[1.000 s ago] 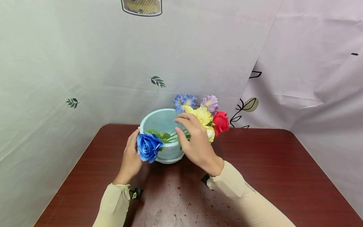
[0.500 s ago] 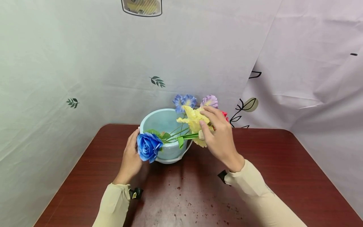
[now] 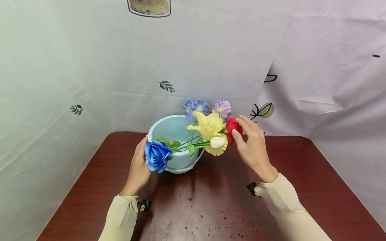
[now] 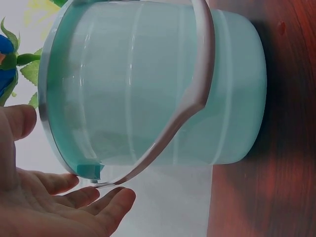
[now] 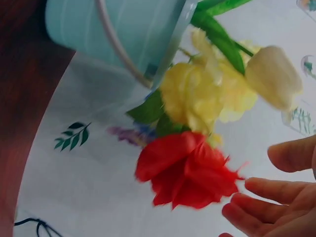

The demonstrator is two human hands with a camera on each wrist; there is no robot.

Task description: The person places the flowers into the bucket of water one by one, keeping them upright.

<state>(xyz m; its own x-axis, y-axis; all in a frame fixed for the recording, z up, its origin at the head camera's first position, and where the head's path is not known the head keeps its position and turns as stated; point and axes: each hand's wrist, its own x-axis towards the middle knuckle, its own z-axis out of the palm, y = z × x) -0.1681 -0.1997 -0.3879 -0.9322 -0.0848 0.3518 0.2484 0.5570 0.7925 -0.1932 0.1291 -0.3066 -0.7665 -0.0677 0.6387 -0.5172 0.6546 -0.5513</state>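
A light blue plastic bucket [image 3: 181, 160] with a white handle [image 4: 200, 64] stands upright on the table. Artificial flowers lean out over its rim: a blue rose [image 3: 157, 156] at the front left, a yellow flower [image 3: 208, 125], a white tulip [image 3: 218, 142] and a red rose [image 3: 233, 130] on the right. Blue [image 3: 196, 108] and purple irises [image 3: 222, 108] show behind them. My left hand [image 3: 140, 169] rests at the bucket's left side, fingers extended by the rim and handle joint. My right hand [image 3: 253, 147] is beside the red rose, its fingertips right at the petals, thumb and fingers spread.
The dark red wooden table [image 3: 286, 167] carries scattered water drops [image 3: 201, 216] in front of the bucket. A pale fabric backdrop [image 3: 120, 67] with printed leaves hangs close behind the bucket and along the sides.
My right hand has moved right, from above the bucket's rim past the yellow flower and tulip to the red rose, uncovering the tulip. My left hand has stayed at the bucket.
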